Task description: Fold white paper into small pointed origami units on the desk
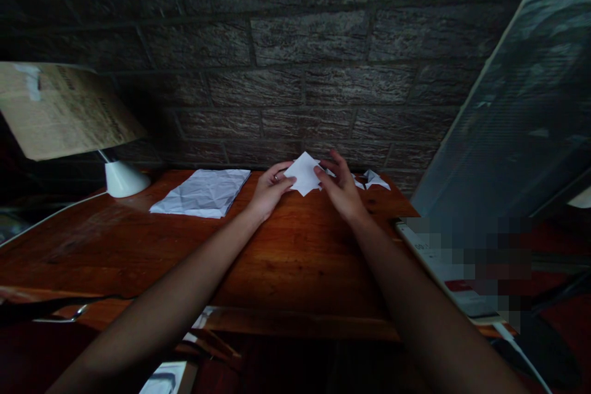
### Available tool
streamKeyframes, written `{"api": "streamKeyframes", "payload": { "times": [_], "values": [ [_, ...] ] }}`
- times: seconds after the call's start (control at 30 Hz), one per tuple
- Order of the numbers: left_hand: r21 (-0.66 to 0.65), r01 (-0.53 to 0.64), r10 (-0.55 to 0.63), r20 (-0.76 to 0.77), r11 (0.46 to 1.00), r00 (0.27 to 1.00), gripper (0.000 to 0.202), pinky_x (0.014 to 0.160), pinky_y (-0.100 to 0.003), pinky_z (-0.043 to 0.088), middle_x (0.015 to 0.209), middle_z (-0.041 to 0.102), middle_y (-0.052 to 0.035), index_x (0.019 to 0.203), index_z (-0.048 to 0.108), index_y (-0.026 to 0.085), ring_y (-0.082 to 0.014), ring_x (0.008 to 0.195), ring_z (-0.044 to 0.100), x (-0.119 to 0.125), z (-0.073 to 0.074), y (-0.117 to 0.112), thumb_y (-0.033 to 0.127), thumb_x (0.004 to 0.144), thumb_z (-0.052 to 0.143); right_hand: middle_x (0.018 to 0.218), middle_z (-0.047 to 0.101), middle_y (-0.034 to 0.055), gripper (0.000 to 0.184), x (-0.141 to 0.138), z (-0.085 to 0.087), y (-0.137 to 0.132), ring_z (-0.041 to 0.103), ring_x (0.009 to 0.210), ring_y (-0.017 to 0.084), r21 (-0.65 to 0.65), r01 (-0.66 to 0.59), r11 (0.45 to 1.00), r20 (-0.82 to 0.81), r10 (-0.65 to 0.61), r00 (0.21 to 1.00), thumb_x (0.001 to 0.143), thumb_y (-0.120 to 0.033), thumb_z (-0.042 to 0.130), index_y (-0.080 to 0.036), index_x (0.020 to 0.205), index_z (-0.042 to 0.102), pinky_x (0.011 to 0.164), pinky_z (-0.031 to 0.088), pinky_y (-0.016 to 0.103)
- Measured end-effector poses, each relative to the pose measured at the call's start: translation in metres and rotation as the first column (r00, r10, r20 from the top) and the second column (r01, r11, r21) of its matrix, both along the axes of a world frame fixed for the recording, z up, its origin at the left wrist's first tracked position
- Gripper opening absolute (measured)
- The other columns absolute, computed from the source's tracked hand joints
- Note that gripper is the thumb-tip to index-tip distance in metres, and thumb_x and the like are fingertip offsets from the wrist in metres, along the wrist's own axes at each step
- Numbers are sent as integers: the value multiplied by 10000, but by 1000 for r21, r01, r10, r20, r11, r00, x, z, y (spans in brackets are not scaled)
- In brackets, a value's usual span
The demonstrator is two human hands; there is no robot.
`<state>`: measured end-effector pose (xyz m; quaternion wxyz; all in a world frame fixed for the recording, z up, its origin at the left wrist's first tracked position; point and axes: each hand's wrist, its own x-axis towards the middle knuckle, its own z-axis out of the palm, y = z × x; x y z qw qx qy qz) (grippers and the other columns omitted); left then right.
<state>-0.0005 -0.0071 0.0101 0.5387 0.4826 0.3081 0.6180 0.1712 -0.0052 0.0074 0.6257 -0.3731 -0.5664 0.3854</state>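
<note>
The left hand [272, 189] and right hand [340, 188] hold a folded white paper [302, 173] over the wooden table [295, 258]. It looks light and bendy (easy to crumple), so gently pinching its side corners seems best.

- Head camera: worn on the person's head; faces forward and down across the desk [295, 265].
- Background: brick wall [314, 86], ahead beyond the desk.
- Range: near; left hand [271, 189] and right hand [344, 189] lie close to frame centre.
- Coverage: wide, lamp [69, 112] at left to panel [517, 98] at right.
</note>
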Motion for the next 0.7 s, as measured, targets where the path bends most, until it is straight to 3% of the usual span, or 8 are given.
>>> {"api": "streamKeyframes", "payload": {
  "times": [0.2, 0.37, 0.53, 0.7],
  "values": [
    [29, 93, -93, -7, 995, 996, 564, 767, -275, 492, 1049, 711, -60, 1109, 644, 180, -159, 849, 642, 5, -1, -3, 167, 581, 841, 848, 732, 28, 501, 1, -2, 2, 664, 741, 185, -57, -99, 993, 16, 100, 995, 662, -411, 808, -210, 1096, 660, 704, 536, 332],
    [4, 95, -95, 25, 995, 995, 619, 733, -269, 478, 926, 692, -19, 1175, 638, 200, -144, 789, 635, 3, -1, -2, 180, 595, 852, 813, 743, 13, 357, -1, 1, -4, 663, 711, 164, -74, -193, 978, 17, 195, 981, 644, -423, 820, -206, 910, 722, 702, 518, 314],
    [-50, 148, -146, 30, 988, 989, 391, 691, -253, 464, 869, 700, -27, 912, 717, 147, -128, 740, 620, 3, 1, -4, 199, 558, 876, 751, 730, 0, 413, -2, 2, -5, 645, 677, 156, -101, -169, 980, -36, 167, 985, 554, -387, 880, -203, 889, 721, 687, 497, 302],
    [-126, 96, -92, 35, 987, 995, 366, 643, -236, 462, 752, 694, -8, 805, 713, 136, -111, 677, 606, 4, 3, -6, 257, 519, 908, 783, 743, 16, 325, -3, 2, -6, 639, 699, 157, -115, -183, 976, -92, 172, 981, 578, -420, 867, -194, 769, 732, 721, 487, 310]
  ]
}}
